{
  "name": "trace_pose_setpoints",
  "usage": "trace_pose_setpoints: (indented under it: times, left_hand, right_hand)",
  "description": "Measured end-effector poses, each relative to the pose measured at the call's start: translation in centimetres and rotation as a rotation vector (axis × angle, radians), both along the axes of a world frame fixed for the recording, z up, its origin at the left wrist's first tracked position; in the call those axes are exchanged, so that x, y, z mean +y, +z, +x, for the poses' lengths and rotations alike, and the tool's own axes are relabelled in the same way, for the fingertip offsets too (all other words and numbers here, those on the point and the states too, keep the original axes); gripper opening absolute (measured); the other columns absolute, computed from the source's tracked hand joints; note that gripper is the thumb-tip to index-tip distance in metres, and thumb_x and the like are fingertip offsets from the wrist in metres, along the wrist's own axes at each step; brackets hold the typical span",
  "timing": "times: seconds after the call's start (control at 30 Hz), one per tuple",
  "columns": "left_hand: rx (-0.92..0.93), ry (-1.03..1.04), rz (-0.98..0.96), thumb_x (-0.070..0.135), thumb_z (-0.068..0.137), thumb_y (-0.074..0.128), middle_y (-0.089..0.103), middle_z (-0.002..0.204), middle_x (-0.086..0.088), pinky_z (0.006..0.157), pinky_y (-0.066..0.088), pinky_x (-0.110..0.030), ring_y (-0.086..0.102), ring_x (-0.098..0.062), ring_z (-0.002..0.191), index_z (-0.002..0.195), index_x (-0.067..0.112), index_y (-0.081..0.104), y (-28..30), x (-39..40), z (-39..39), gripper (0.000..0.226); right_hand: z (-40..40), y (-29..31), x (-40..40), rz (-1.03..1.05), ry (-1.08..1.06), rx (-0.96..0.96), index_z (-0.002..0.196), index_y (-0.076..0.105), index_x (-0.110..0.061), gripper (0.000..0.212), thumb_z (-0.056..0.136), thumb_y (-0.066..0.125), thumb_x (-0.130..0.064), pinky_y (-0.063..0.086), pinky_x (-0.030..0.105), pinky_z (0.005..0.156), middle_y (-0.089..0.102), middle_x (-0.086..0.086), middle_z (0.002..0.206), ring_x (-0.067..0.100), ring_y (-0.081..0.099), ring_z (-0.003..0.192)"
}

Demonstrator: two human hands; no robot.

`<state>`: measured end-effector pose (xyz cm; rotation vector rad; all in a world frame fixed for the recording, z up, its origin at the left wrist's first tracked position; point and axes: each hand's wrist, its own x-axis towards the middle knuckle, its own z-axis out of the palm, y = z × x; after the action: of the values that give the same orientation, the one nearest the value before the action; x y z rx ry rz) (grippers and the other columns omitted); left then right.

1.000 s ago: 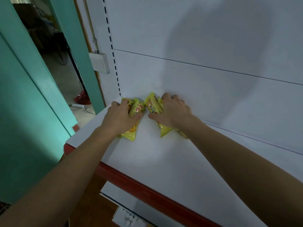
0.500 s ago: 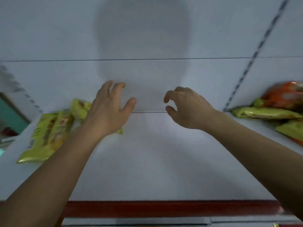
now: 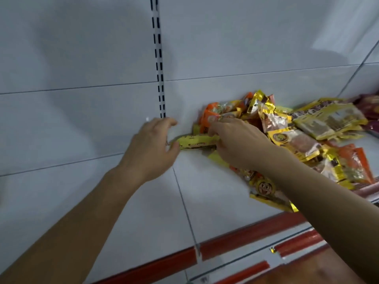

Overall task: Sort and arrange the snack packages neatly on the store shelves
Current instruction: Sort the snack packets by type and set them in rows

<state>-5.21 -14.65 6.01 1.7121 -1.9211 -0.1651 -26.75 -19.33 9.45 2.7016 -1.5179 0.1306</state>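
A heap of snack packages [image 3: 291, 128] in yellow, gold and orange lies on the white shelf [image 3: 127, 201], right of the seam between two shelf boards. A long yellow package [image 3: 194, 141] sticks out of the heap's left edge. My right hand [image 3: 235, 142] is curled over its right end, fingers above and thumb below, beside an orange packet [image 3: 207, 117]. My left hand [image 3: 151, 146] hovers at the yellow package's left end with fingers spread and loosely curved. Its thumb tip is at the package's tip, and it holds nothing.
A slotted upright [image 3: 159, 58] runs down the white back panel above my left hand. A red price strip [image 3: 246, 232] lines the shelf's front edge, with a lower shelf's strip [image 3: 297, 242] beneath. Dark purple packets [image 3: 369, 105] lie at the far right.
The view has swung right from the small yellow packets at the shelf's left end to the mixed heap. Both hands let go of those packets, crossed the shelf, and my right hand took the long yellow package.
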Motion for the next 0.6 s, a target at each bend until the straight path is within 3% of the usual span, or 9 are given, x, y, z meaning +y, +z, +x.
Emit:
trace_pose_setpoints:
  times: [0.2,0.3,0.4,0.53,0.6]
  left_hand:
    - [-0.119,-0.026,0.164,0.032,0.091,0.063,0.057,0.132,-0.003,0.094,0.047,-0.044,0.055,-0.027,0.12,0.136,0.023,0.045,-3.6,-6.4,-7.1,0.05]
    - [-0.287,0.094,0.161,0.042,0.091,0.062,0.055,0.127,-0.003,0.09,0.043,-0.045,0.056,-0.029,0.117,0.134,0.023,0.044,-4.8,-6.7,-7.3,0.05]
    - [-0.327,0.209,0.273,0.049,0.094,0.057,0.058,0.12,-0.005,0.083,0.048,-0.04,0.059,-0.03,0.109,0.127,0.025,0.051,-4.3,-5.3,-6.2,0.041]
    - [-0.011,0.28,0.39,0.047,0.1,0.049,0.064,0.094,-0.005,0.07,0.046,-0.034,0.06,-0.022,0.085,0.095,0.02,0.057,-3.1,-2.5,-4.2,0.029]
    - [0.272,0.339,0.382,0.039,0.103,0.049,0.061,0.084,-0.003,0.065,0.042,-0.032,0.057,-0.018,0.074,0.085,0.02,0.054,-2.6,-1.2,-3.5,0.026]
  right_hand:
    - [-4.8,-1.3,-2.3,-0.024,0.145,0.082,0.124,0.059,-0.022,0.048,0.081,0.053,-0.003,0.055,0.043,0.082,0.06,0.0,0.119,0.026,0.055,0.114]
    - [-5.6,-2.0,-3.6,-0.04,0.232,0.124,0.132,0.055,-0.025,0.055,0.081,0.056,-0.005,0.049,0.042,0.092,0.058,-0.003,0.124,0.024,0.049,0.119]
    - [-4.9,-2.7,-4.3,-0.015,0.296,0.198,0.14,0.048,-0.032,0.056,0.088,0.058,-0.015,0.039,0.051,0.101,0.052,-0.004,0.133,0.026,0.038,0.129]
    - [-3.2,-3.4,-4.4,0.002,0.337,0.279,0.138,0.049,-0.029,0.053,0.087,0.061,-0.026,0.034,0.054,0.108,0.047,0.005,0.138,0.034,0.026,0.142]
    - [-2.5,-3.6,-4.7,-0.039,0.363,0.134,0.136,0.049,-0.025,0.052,0.085,0.063,-0.029,0.039,0.052,0.106,0.052,0.004,0.132,0.033,0.036,0.135]
